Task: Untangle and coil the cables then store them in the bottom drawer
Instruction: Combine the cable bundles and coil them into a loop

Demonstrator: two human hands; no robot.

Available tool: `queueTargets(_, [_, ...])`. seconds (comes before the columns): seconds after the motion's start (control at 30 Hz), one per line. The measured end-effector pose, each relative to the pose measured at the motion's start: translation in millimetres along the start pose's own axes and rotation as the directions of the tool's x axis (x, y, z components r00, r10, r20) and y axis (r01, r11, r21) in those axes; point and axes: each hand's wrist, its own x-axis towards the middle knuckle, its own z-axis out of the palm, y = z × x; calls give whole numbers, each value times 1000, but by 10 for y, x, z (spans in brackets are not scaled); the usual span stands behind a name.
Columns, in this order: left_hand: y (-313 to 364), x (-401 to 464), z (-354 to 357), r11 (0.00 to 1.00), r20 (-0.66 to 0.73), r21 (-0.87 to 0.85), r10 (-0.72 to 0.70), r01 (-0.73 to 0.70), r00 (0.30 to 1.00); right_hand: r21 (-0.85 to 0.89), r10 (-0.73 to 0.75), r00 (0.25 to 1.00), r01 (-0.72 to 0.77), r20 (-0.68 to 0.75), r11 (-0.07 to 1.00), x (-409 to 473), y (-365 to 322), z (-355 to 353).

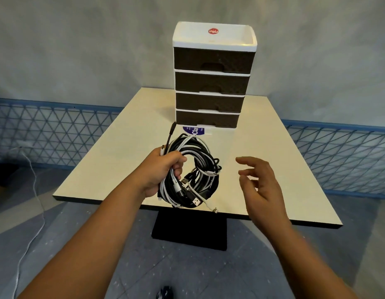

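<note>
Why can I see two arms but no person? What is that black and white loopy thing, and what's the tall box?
The picture comes from a camera worn on a person's head, looking forward and down, so you only see their own arms reaching out. There is no robot here, just two bare hands.

The left hand grips a bundle of cables, black ones and white ones wound together into a ring, with a few plug ends sticking out. It is held up above the near part of the table.

The right hand holds nothing; its fingers are spread loosely beside the bundle, not touching it.

The tall box is a small drawer unit standing at the back of the table. It has four dark drawers, all closed. The bottom drawer is where the cables should go.
</note>
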Motion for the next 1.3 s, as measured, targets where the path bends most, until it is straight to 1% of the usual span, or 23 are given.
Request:
queueTargets(0.07, [-89,154,-53,999,24,-7,-33,33,999,-46,58,995,-55,75,997,269,28,116])
queueTargets(0.13, [-173,319,-108,996,54,-29,-78,80,995,-87,86,989,-75,123,993,513,56,281])
queueTargets(0.27, [-353,728,-264,976,107,-110,-175,186,979,-134,192,966,-171,170,976,976,174,700])
queueTargets(0.33, [-455,905,-329,964,138,-120,-220,237,966,-135,235,955,-212,183,968,1165,243,870])
queueTargets(0.4, [-566,1079,-410,948,166,-121,-272,294,948,-157,276,940,-247,200,956,1351,338,1004])
queueTargets(0.53, [-702,1322,-561,906,234,-149,-356,396,905,-199,396,865,-348,308,916,1587,537,1187])
queueTargets(0.7, [-801,1506,-650,855,327,-130,-440,501,836,-270,446,817,-365,366,891,1721,745,1364])
queueTargets(0.77, [-827,1540,-660,836,361,-104,-473,539,803,-259,446,798,-368,405,893,1773,814,1399])
queueTargets(0.87, [-819,1575,-644,816,387,-62,-511,574,768,-157,428,767,-405,478,901,1883,881,1422])
queueTargets(0.93, [-787,1576,-632,807,392,-58,-523,588,757,-91,409,735,-432,541,897,1948,922,1435])
queueTargets(0.97, [-761,1573,-631,813,388,-49,-520,580,761,-68,412,726,-453,552,889,1966,945,1438])
queueTargets(1.03, [-732,1567,-640,844,354,-3,-501,537,790,3,462,711,-547,530,837,1994,997,1443])
queueTargets(1.13, [-673,1580,-655,887,228,90,-461,453,857,168,541,673,-691,503,703,1984,1063,1439])
queueTargets(1.23, [-642,1589,-634,899,95,94,-436,428,895,263,571,638,-753,517,603,1956,1132,1434])
queueTargets(1.3, [-623,1579,-629,908,65,88,-416,410,907,294,585,613,-781,532,551,1953,1157,1425])
